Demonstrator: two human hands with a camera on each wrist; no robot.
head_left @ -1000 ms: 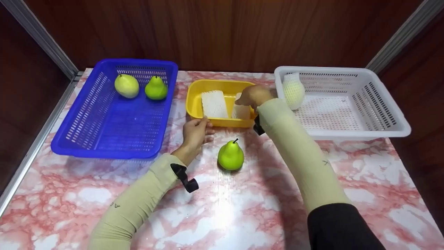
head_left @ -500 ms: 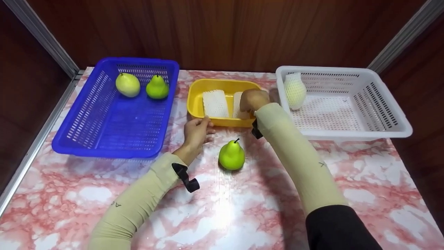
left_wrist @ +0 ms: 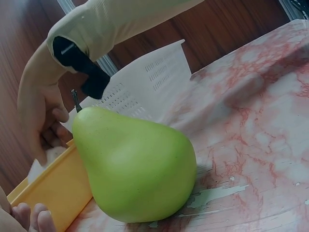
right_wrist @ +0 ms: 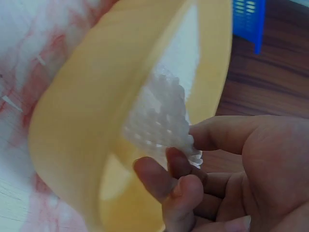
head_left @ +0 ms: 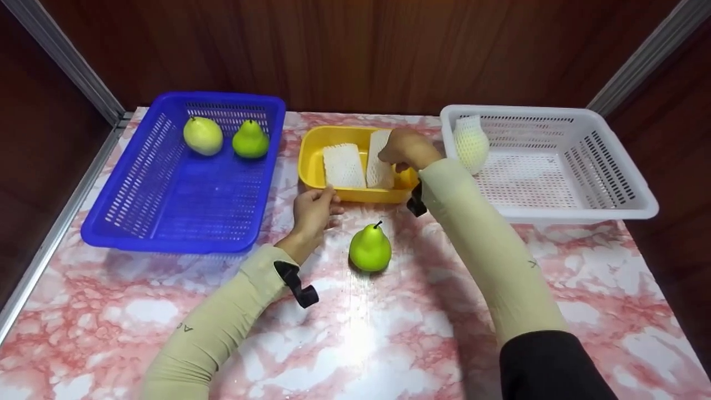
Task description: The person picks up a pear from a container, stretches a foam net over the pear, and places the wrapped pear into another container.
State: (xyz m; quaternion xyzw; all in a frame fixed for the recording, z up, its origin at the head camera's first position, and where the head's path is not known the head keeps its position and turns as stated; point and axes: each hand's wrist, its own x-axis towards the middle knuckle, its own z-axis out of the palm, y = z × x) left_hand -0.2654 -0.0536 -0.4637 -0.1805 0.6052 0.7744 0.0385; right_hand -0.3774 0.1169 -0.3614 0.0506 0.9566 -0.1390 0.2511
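In the head view, my right hand [head_left: 410, 150] is over the right end of a yellow bin [head_left: 355, 195]. Its thumb and a finger pinch the edge of a white foam net sleeve [head_left: 380, 166], which stands partly raised inside; the right wrist view shows the sleeve's bumpy mesh edge [right_wrist: 166, 113]. A second foam net sleeve [head_left: 344, 166] lies in the bin's left half. My left hand [head_left: 314, 214] touches the bin's front rim with its fingers loosely bent. A green pear [head_left: 370, 249] stands upright on the table in front of the bin, large in the left wrist view [left_wrist: 137, 166].
To the left, a blue basket [head_left: 194, 205] holds a yellowish pear [head_left: 203, 136] and a green pear [head_left: 250, 140]. On the right stands a white basket [head_left: 566, 214] with a net-covered pear [head_left: 471, 145] at its left wall. A brown wood-grain panel [head_left: 355, 55] rises behind.
My right hand has dipped into the bin, then come back up slightly, lifting the right-hand foam net sleeve's edge. The left hand and the pear on the table have stayed in place.
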